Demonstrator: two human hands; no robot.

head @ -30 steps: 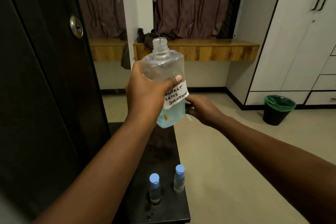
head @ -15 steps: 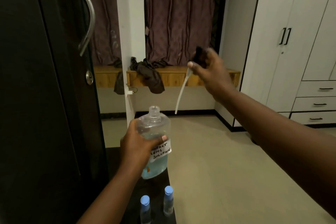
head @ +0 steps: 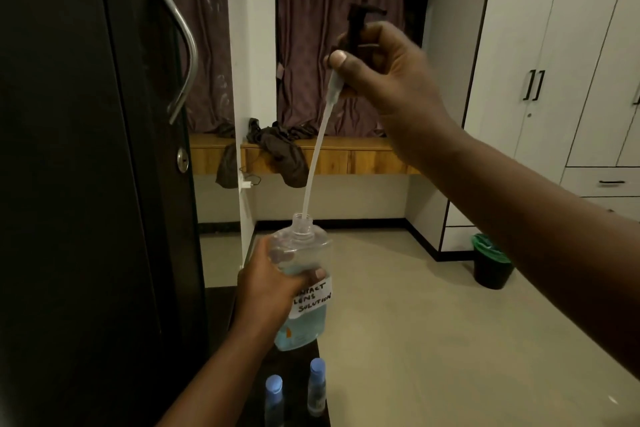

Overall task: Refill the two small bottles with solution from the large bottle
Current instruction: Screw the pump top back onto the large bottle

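1. Large bottle point(head: 300, 291): upright, long axis vertical, neck open; gripped round the middle by left hand point(head: 266, 291), base just above the dark table point(head: 221, 302).
2. Pump head point(head: 360, 33) pinched in right hand point(head: 384, 69), straight above the bottle; dip tube point(head: 317, 156) hangs down, tip at the neck.
3. Clear body, blue solution low, handwritten label.
4. Two small bottles point(head: 317, 386), blue caps on, below the large bottle; left hand nearer. Refill judged not begun.

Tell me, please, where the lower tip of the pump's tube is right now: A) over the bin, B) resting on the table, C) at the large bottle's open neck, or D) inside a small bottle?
C: the tube hangs from the right hand down to the large bottle at its open neck.
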